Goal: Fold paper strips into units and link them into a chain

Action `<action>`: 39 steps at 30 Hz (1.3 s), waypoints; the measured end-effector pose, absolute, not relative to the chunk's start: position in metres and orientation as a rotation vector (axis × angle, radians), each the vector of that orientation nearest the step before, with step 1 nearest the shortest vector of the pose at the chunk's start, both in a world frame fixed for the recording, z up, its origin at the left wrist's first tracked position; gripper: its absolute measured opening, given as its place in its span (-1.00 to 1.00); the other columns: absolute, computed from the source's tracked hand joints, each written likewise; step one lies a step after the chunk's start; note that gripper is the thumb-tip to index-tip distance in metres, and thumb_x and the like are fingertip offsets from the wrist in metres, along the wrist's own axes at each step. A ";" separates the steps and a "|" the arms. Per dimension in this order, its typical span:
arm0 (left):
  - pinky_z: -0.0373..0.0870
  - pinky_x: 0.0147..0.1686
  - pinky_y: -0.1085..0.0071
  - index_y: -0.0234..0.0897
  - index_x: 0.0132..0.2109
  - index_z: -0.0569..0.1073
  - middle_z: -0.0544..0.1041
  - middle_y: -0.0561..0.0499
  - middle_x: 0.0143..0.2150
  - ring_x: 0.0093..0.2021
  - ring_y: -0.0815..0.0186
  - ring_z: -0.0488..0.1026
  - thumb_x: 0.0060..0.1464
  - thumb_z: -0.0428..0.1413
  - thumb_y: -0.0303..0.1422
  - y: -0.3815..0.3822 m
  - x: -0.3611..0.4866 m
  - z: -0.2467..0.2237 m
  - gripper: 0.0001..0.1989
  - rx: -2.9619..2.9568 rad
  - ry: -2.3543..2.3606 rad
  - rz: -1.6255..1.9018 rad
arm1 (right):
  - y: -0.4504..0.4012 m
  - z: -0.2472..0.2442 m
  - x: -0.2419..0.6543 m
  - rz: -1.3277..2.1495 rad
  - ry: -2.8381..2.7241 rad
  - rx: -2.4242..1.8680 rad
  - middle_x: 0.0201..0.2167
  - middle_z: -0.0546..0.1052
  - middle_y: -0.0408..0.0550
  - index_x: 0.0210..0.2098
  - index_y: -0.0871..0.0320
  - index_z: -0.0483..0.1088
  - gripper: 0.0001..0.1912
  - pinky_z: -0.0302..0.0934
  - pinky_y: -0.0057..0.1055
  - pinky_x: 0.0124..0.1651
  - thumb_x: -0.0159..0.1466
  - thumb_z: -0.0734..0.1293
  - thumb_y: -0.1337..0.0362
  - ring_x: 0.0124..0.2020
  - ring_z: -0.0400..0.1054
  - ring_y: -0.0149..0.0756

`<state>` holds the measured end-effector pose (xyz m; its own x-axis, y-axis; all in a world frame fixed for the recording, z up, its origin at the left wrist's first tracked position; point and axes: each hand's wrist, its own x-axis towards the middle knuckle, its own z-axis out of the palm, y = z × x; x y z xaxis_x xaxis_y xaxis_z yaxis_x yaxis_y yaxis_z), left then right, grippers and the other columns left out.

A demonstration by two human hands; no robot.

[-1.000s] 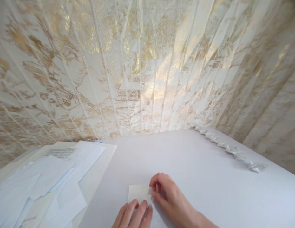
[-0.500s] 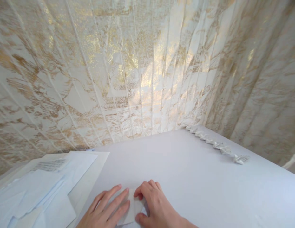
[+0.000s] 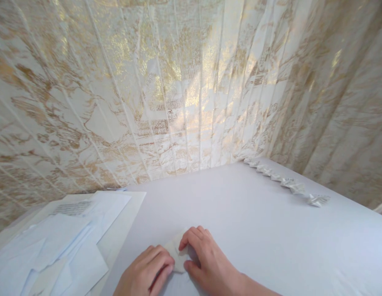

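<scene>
A small piece of folded white paper (image 3: 178, 255) lies on the white table between my hands, near the bottom of the view. My left hand (image 3: 149, 269) has its fingers curled and pressed together at the paper's left edge. On the right side, my right hand (image 3: 206, 259) grips the paper's edge between curled fingers and thumb. Parts of the paper are covered by the fingers of both hands.
Loose white sheets and torn pieces (image 3: 61, 234) are heaped at the left of the table (image 3: 228, 213). Several small folded paper shapes (image 3: 297, 188) stand in a row along its right edge. A gold-patterned curtain (image 3: 178, 102) hangs behind.
My left hand's fingers, spread flat over the paper before, are now curled at its edge. The paper is turned and sits slightly higher. The whole view has shifted a little.
</scene>
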<state>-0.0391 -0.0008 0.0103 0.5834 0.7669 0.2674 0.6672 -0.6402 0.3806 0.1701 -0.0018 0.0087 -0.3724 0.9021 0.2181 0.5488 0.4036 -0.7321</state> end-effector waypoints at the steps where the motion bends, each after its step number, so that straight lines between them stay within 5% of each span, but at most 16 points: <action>1: 0.38 -0.25 0.49 -0.16 -0.30 0.41 0.51 0.09 -0.32 -0.28 0.34 0.49 0.30 -0.03 -0.31 0.001 -0.036 0.009 -0.80 2.490 1.290 0.576 | -0.002 0.009 0.170 0.753 -2.053 -1.231 -0.25 0.43 -0.10 -0.27 0.12 0.30 -0.62 0.10 -0.31 -0.04 -0.04 0.22 0.60 -0.15 0.25 -0.23; 14: 0.30 -0.31 0.38 -0.17 -0.38 0.37 0.47 0.10 -0.40 -0.34 0.27 0.45 0.13 0.02 -0.41 0.021 -0.020 0.006 -0.88 2.281 1.486 0.407 | 0.003 0.012 0.188 0.571 -2.397 -0.924 -0.22 0.53 -0.13 -0.24 0.10 0.41 -0.71 0.18 -0.45 -0.03 0.18 0.25 0.59 -0.20 0.36 -0.32; 19: 0.33 -0.29 0.37 -0.14 -0.26 0.38 0.46 0.10 -0.36 -0.32 0.26 0.46 0.16 0.02 -0.40 0.014 -0.022 0.000 -0.94 2.271 1.535 0.431 | 0.003 0.012 0.199 0.400 -2.543 -0.782 -0.15 0.52 -0.08 -0.12 0.05 0.44 -0.75 0.19 -0.42 -0.06 0.33 0.23 0.45 -0.20 0.36 -0.32; 32: 0.34 -0.29 0.31 -0.13 -0.27 0.37 0.45 0.10 -0.35 -0.33 0.24 0.43 0.22 0.00 -0.39 0.008 -0.021 0.000 -0.90 2.332 1.486 0.499 | 0.003 0.015 0.196 0.307 -2.633 -0.806 -0.21 0.51 -0.10 -0.19 0.07 0.47 -0.91 0.17 -0.41 -0.15 0.36 0.30 0.30 -0.25 0.33 -0.33; 39: 0.36 -0.22 0.23 -0.13 -0.16 0.36 0.47 0.04 -0.21 -0.19 0.17 0.41 0.24 0.02 -0.35 0.008 -0.023 -0.007 -0.95 2.399 1.432 0.671 | 0.001 0.016 0.196 0.313 -2.638 -0.778 -0.08 0.54 -0.11 -0.15 0.09 0.43 -0.88 0.14 -0.40 -0.05 0.40 0.25 0.35 -0.11 0.36 -0.34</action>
